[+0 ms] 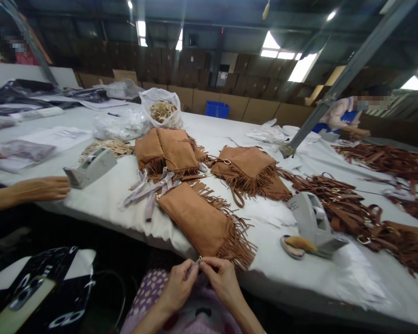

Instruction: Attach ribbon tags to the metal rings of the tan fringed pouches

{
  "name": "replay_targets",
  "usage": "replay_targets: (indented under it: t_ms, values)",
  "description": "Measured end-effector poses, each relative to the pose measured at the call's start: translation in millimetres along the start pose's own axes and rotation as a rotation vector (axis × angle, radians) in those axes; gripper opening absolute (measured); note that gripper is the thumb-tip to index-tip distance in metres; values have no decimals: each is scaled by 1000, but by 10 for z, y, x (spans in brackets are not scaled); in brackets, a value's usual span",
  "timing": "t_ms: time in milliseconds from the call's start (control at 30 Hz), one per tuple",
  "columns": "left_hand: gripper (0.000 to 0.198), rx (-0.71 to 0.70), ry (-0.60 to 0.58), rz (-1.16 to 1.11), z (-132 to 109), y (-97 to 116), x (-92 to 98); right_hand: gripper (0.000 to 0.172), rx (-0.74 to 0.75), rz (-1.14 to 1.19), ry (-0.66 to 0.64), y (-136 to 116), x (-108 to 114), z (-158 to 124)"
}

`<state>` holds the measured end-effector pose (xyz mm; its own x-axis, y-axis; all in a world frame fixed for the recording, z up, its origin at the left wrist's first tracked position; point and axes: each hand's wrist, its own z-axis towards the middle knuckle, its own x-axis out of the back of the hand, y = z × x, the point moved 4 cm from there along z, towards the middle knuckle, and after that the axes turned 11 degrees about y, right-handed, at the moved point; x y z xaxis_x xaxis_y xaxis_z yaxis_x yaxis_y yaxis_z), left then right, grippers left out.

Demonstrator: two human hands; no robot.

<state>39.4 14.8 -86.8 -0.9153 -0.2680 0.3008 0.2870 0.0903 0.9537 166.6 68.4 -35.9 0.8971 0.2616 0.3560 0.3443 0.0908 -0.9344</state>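
Observation:
A tan fringed suede bag [195,218] lies at the table's front edge, one corner pointing toward me. At that corner, by a small metal fitting, my left hand [181,283] is closed in a pinch on a thin see-through wrap. Fingertips of my right hand [221,278] pinch right beside it, touching the same spot; what exactly they hold is hidden. Plastic-wrapped straps [149,190] stick out at the bag's upper left. Behind it lie more tan fringed bags [163,150], and another fringed pile [247,169] is to their right.
Grey tape dispensers stand left [92,167] and right [308,218], with a tape roll [292,247] by the right one. Brown straps [337,199] heap at right. Another person's hand [42,189] reaches in from the left. A metal post [334,86] rises behind.

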Motion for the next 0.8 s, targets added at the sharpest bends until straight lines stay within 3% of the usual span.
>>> replay_targets:
  t_ms: [167, 300, 467, 800]
  values:
    - [30, -60, -6, 77, -24, 50, 30, 23, -20, -31, 17, -15, -10, 38]
    - [30, -82, -12, 128, -38, 51, 31, 23, -26, -107, -40, -52, -25, 78]
    - [28, -175, 46, 219, -42, 33, 40, 25, -34, -251, -30, -134, -18, 91]
    - [29, -365, 42, 607, -48, 41, 36, 24, -71, -496, -22, -87, -92, 154]
